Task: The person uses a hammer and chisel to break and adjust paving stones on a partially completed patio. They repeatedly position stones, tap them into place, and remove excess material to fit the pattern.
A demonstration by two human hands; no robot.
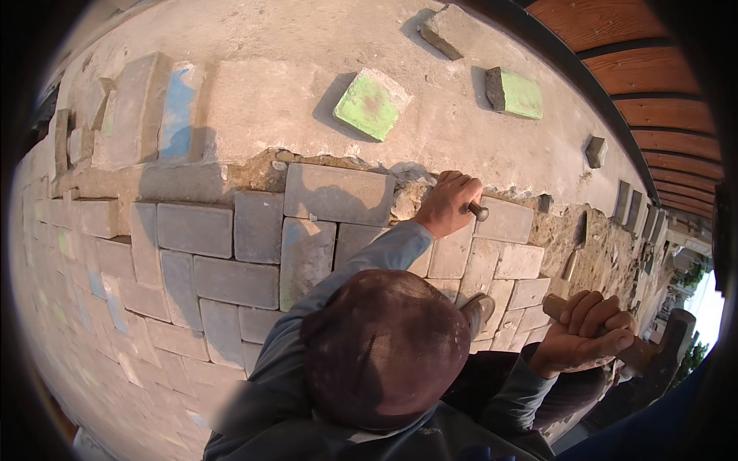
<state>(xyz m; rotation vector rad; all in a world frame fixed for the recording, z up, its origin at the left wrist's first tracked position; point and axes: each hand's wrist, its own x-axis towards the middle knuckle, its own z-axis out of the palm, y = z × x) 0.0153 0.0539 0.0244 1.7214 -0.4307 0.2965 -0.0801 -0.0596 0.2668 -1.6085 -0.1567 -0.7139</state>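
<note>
My left hand [450,203] is wrapped round a short metal rod, probably a chisel [479,211]. Its blunt end pokes out on the right of the fist; the other end is hidden. The fist sits at the broken edge of the concrete [254,107], beside a rough gap with a broken lump [411,198]. Lower right, my right hand [588,330] grips the wooden handle of a hammer [675,342], its dark head pointing right, apart from the rod. Grey paving blocks [236,275] lie close-fitted left of and below my left hand.
Two green-painted block pieces [369,106] [519,94] and a loose grey block [450,32] lie on the concrete. A dug strip of soil [596,238] runs along the right. Brown slats [661,100] border the upper right. A dark cap [388,346] covers the lower middle. A shoe [478,313] rests on the paving.
</note>
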